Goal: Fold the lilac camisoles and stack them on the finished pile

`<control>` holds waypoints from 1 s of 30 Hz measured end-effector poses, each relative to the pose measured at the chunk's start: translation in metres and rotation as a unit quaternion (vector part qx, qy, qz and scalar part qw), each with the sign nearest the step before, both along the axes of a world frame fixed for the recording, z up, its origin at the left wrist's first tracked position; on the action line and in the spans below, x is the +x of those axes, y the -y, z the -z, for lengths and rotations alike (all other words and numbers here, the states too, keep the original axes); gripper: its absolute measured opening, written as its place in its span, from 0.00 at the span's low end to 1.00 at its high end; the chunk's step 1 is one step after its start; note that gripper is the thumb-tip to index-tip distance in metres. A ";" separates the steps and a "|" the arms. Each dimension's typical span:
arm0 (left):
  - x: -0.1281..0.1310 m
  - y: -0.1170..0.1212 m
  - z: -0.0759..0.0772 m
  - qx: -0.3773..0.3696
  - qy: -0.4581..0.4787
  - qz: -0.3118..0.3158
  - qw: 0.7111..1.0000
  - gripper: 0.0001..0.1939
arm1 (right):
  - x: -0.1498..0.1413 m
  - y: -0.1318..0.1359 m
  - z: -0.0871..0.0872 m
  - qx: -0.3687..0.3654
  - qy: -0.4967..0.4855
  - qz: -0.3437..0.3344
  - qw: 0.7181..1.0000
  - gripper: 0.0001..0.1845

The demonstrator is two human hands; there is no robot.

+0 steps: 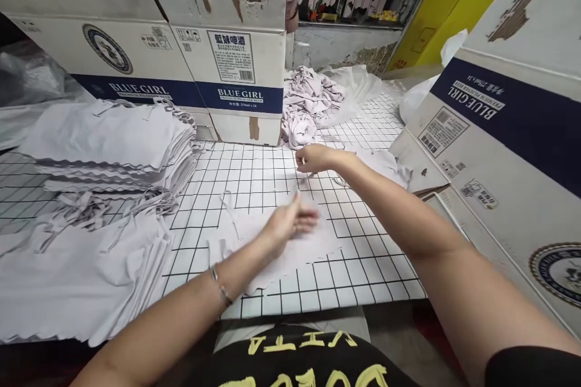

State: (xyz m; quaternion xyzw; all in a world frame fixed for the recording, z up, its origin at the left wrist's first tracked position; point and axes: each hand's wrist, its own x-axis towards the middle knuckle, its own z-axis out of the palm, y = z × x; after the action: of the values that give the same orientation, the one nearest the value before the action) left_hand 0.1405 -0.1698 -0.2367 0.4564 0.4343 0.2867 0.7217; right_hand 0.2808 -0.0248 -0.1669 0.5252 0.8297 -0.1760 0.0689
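A pale lilac-grey fabric piece (267, 269) with thin straps lies flat on the gridded tabletop in front of me. My left hand (290, 222) is over its upper part, blurred by motion, with the thumb raised and the fingers stretched out to the right. Farther back, my right hand (313, 159) is closed, its fingers pinched round a thin fabric strap (303, 179) that trails toward the left thumb. Whether the left thumb touches this strap is unclear. Another strap (230, 208) curls up at the piece's left side.
Stacked pale garments (100, 139) and a second pile (82, 278) fill the left side. Large cartons stand at the back left (247, 97) and on the right (499, 115). A crumpled fabric heap (313, 97) lies behind my right hand, and more fabric (384, 166) beside the right carton.
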 end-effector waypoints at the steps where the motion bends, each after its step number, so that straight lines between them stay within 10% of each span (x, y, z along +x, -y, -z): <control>1: 0.004 -0.014 -0.005 -0.097 0.064 -0.035 0.993 0.37 | -0.002 0.017 -0.010 0.036 0.031 0.000 0.999 0.05; 5: 0.016 -0.040 -0.009 -0.267 0.237 -0.064 0.932 0.28 | 0.006 0.117 -0.035 0.068 0.088 -0.012 0.994 0.04; 9: 0.018 -0.025 -0.003 -0.274 0.303 -0.039 0.912 0.11 | 0.044 0.186 -0.027 -0.027 -0.201 0.001 0.979 0.09; 13: 0.016 -0.015 -0.009 -0.277 0.333 -0.020 0.901 0.14 | 0.060 0.179 0.024 -0.038 -0.528 0.213 0.821 0.13; 18: 0.017 -0.023 -0.019 -0.283 0.333 -0.052 0.898 0.14 | 0.037 0.165 0.080 -0.317 -0.670 0.174 0.648 0.20; 26: 0.007 -0.056 -0.001 -0.229 0.324 -0.048 0.917 0.11 | 0.059 0.190 0.064 -0.421 -0.502 0.063 0.753 0.16; 30: -0.005 -0.068 -0.003 -0.172 0.131 0.003 0.976 0.17 | 0.076 0.196 0.052 -0.450 -0.426 0.025 0.784 0.18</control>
State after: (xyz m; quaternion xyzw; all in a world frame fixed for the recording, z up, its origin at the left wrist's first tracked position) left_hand 0.1352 -0.1021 -0.2333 0.2851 0.3774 0.2626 0.8410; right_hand 0.3567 -0.2208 -0.2190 0.3269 0.5878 -0.7369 -0.0678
